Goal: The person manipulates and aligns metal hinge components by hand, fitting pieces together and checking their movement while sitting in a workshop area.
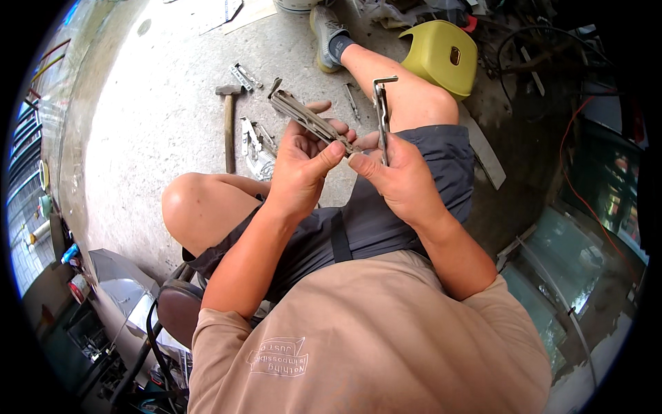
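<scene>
My left hand [298,169] is closed round a long, worn metal hinge arm [301,114] made of several narrow bars lying side by side. Its far end points up and to the left, with a small bent tip. My right hand [403,176] grips a thin upright metal bar [381,114] whose top bends into an L. The right thumb and fingertips also meet the near end of the hinge arm, close to my left thumb. Whether the two metal pieces are joined is hidden by the fingers.
On the concrete floor lie a wooden-handled hammer [229,127], a pile of metal hinge parts [254,138] and another metal strip [352,102]. A yellow-green stool [441,58] stands beyond my right knee. Glass panes [562,255] lean at the right.
</scene>
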A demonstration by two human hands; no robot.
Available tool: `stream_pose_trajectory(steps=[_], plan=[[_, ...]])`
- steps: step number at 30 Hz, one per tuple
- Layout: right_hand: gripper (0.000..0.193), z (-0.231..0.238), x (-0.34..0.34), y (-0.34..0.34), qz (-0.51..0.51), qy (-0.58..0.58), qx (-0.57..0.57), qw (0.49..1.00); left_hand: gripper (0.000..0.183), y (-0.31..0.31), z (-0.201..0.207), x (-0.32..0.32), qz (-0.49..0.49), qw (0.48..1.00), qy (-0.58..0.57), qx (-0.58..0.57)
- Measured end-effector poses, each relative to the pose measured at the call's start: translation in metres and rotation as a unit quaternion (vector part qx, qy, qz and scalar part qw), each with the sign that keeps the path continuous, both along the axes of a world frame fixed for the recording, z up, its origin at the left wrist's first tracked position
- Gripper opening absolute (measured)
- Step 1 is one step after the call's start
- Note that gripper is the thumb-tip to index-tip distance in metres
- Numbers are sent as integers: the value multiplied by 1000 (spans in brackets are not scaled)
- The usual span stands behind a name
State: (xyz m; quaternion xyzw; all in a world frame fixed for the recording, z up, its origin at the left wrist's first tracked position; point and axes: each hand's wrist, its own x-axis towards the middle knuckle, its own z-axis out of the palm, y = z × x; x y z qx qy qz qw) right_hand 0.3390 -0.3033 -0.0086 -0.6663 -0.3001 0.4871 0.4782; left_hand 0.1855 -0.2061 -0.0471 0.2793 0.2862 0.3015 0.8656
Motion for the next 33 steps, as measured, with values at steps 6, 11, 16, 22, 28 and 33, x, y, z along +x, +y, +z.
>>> stream_pose_trajectory(steps=[6,11,16,22,28,33], plan=[[32,0,3,-1,-6,-112,-15,994,85,3,-3,2,-40,999,-11,17],[29,-9,-1,-1,-31,-133,1,991,73,-2,-4,1,-54,998,31,-25],[30,-8,-3,-6,-19,-147,-25,989,58,-2,-5,-3,-87,993,75,-23],[32,4,-5,-8,13,-151,-29,988,42,-4,3,-9,-107,987,111,-50],[31,-6,4,-9,23,-141,-19,990,42,-2,3,-11,-110,986,121,-37],[29,2,10,-10,20,-138,-11,990,38,0,14,-13,-133,984,119,8]])
